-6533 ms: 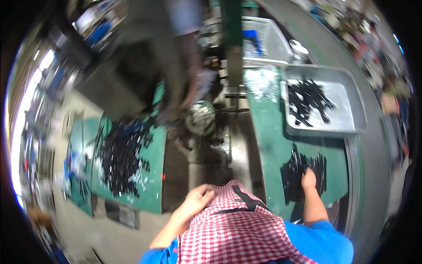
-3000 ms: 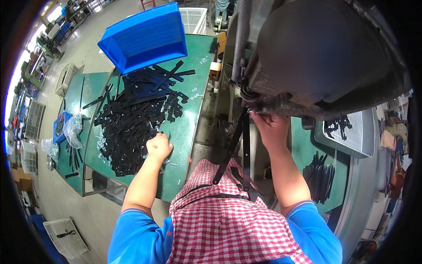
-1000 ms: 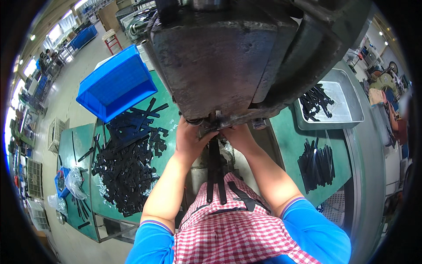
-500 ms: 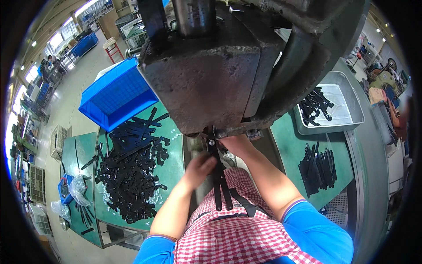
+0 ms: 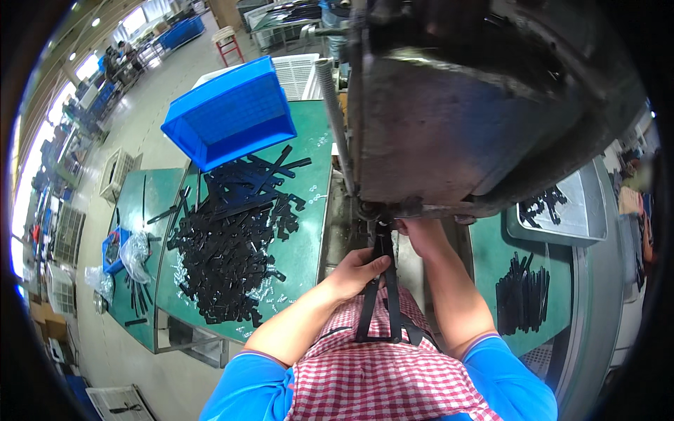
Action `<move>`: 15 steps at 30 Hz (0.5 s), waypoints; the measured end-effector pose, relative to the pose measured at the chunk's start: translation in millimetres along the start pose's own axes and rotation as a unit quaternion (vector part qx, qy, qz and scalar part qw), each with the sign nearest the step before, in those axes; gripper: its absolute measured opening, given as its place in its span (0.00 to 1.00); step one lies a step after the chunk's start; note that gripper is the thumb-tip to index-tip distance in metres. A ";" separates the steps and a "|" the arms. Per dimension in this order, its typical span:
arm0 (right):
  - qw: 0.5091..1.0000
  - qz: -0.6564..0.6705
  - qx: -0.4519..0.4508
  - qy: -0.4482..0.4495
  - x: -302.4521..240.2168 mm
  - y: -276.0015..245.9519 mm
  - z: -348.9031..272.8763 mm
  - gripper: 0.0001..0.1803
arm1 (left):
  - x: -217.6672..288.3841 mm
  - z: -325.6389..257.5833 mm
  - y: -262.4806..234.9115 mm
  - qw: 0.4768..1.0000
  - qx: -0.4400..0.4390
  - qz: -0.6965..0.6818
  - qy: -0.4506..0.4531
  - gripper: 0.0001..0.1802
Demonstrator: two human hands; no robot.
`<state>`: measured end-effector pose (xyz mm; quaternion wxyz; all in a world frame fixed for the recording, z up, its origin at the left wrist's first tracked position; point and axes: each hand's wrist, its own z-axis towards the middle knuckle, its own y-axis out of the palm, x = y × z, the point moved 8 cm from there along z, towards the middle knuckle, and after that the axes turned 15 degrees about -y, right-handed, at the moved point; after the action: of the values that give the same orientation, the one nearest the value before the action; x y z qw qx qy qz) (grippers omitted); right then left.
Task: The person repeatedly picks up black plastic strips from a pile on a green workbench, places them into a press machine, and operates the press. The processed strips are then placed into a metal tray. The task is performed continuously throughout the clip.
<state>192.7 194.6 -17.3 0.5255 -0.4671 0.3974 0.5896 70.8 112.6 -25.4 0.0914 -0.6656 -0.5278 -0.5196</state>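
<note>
In the head view, my left hand (image 5: 353, 275) is in the middle of the frame, fingers curled and thumb laid across a pair of black strips (image 5: 394, 309), so I have them gripped just below where they meet. The two strips come together at the top, under the machine head (image 5: 428, 140), and spread apart as they run down the frame, their lower ends over my red checked apron (image 5: 393, 379). My right hand (image 5: 420, 235) reaches in right of centre, close to that upper end; its fingertips are hidden under the machine, so I cannot tell whether they are gripping.

Left of centre, a heap of dark parts (image 5: 225, 245) spreads across a green table (image 5: 309, 245), with small clear or shiny bits scattered at its edges. A blue bin (image 5: 232, 116) is tipped toward the heap at the upper left. At the right, a bundle of black bars (image 5: 523, 302) lies below a metal tray (image 5: 562, 235) that has more black pieces (image 5: 540, 207) in it.
</note>
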 end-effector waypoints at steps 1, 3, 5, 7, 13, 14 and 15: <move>0.997 0.069 0.009 0.017 -2.7 -1.2 -2.2 0.10 | -4.3 -1.9 -1.7 0.998 -0.058 -0.004 0.002 0.22; 0.998 -0.036 0.051 0.022 -4.7 -35.2 -6.8 0.12 | 7.7 -10.6 -16.5 0.997 -0.001 0.059 0.053 0.24; 0.985 0.051 0.161 -0.039 -19.2 -79.4 -9.9 0.18 | 17.7 -8.8 -50.7 0.989 0.034 0.139 0.036 0.23; 0.937 0.186 0.259 -0.144 -10.3 -182.8 -13.1 0.23 | 57.7 -10.5 -111.3 0.842 0.274 0.462 0.045 0.18; 0.827 0.157 0.539 -0.013 -11.3 -401.8 -135.6 0.17 | 58.6 -32.9 -326.2 0.532 0.575 0.621 -0.017 0.21; 0.841 0.134 0.524 0.018 10.0 -442.3 -181.0 0.18 | 56.3 -27.5 -345.0 0.536 0.572 0.619 -0.052 0.20; 0.844 0.032 0.533 0.059 8.4 -418.9 -189.6 0.18 | 46.3 -31.3 -361.2 0.509 0.566 0.639 -0.113 0.18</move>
<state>633.0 69.9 -63.0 0.6499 -0.1361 0.6952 0.2754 -240.4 273.7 -129.2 0.6956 -0.6826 -0.1480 0.1678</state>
